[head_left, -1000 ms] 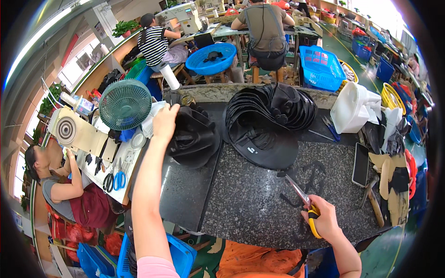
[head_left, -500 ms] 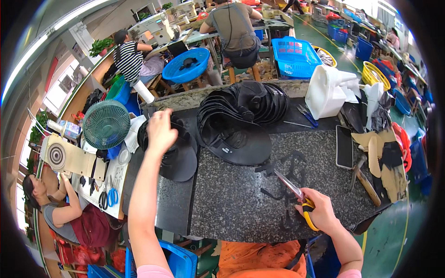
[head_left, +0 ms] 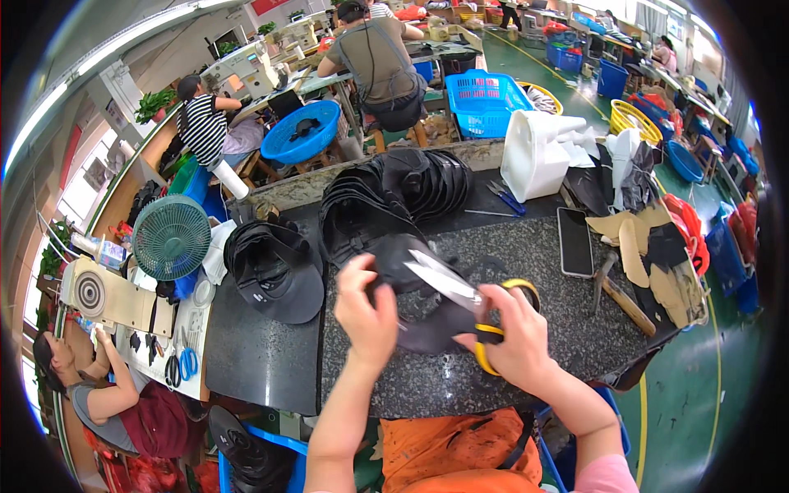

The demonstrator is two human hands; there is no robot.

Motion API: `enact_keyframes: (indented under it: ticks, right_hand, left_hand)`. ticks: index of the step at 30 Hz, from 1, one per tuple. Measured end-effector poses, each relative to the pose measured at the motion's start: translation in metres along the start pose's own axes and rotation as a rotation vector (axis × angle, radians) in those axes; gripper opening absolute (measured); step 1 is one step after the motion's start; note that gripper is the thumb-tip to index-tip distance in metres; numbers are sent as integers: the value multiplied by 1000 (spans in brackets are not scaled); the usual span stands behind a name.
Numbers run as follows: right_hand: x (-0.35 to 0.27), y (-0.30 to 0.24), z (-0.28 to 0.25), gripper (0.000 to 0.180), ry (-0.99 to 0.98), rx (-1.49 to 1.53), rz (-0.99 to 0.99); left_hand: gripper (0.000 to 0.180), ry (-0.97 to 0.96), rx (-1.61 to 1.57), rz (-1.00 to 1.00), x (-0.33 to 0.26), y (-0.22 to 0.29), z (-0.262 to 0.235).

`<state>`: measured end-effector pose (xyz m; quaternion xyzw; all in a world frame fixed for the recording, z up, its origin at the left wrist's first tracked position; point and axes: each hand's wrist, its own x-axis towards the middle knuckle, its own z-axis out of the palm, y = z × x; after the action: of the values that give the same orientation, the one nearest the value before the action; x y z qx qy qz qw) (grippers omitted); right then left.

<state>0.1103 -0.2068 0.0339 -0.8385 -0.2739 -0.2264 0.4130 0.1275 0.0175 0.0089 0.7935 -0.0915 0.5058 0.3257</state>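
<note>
My left hand [head_left: 367, 311] is over the dark speckled worktop, fingers curled round the edge of a black piece with a rounded, brim-like end [head_left: 436, 330]. The piece is smeared by motion. My right hand [head_left: 516, 337] grips a pair of scissors [head_left: 448, 282] with yellow and black handles. Their blades point toward the far left, above the black piece; whether they touch it I cannot tell. Just beyond my hands lies a stack of similar black pieces [head_left: 419, 185], overlapping one another. A smaller pile of them [head_left: 279, 275] sits on the left of the worktop.
To the right lie a phone [head_left: 574, 241], a hammer [head_left: 625, 304] and tan scraps [head_left: 633, 251]. A white container [head_left: 534, 156] and blue-handled tool [head_left: 508, 200] stand farther back. At left are a green fan [head_left: 171, 237], a sewing machine [head_left: 107, 292] and a seated person [head_left: 123, 394].
My left hand has come from the left pile to the middle, now with a black piece. My right hand has raised the scissors off the worktop and moved left. The whole view has shifted slightly.
</note>
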Motion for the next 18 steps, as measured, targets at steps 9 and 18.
enact_keyframes:
  ticks: [9, 18]
  right_hand:
    - [16, 4, 9, 57, 124, -283, -113]
    - [-13, 3, 34, 40, 139, -220, -292]
  left_hand:
    - [26, -132, 87, -194, -58, 29, 5]
    - [23, 1, -485, -934, -91, 49, 8]
